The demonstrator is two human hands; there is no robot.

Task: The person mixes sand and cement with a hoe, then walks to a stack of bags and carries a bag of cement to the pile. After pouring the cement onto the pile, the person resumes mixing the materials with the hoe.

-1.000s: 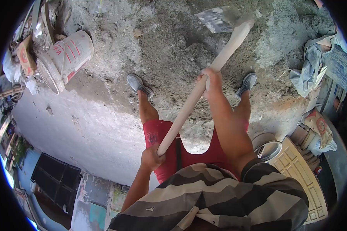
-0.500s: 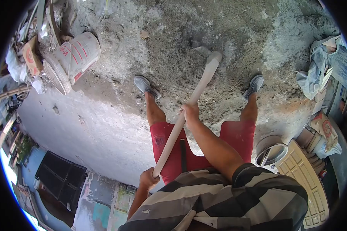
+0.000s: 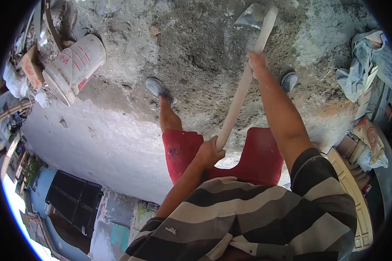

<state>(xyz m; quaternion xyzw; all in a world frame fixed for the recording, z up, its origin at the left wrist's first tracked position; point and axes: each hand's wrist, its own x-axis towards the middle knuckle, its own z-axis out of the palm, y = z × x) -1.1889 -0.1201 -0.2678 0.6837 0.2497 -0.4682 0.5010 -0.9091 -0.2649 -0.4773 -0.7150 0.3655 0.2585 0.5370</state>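
A long wooden handle slants up and to the right in front of my body. My left hand is wrapped round its lower end, above the red shorts. Higher up, my right hand grips the shaft not far below the head. The metal blade at the top end is off to the left of the shaft, over rough grey soil. My feet, in grey shoes, stand apart on either side of the dug ground.
A white bucket lies tipped on its side at the upper left, beside sticks and scraps. Plastic sheeting lies at the right. Below it are sacks and a cream panelled door.
The tool has risen and moved right, its blade now further from my feet. My right hand has moved up with it, and my left hand has come up and inward.
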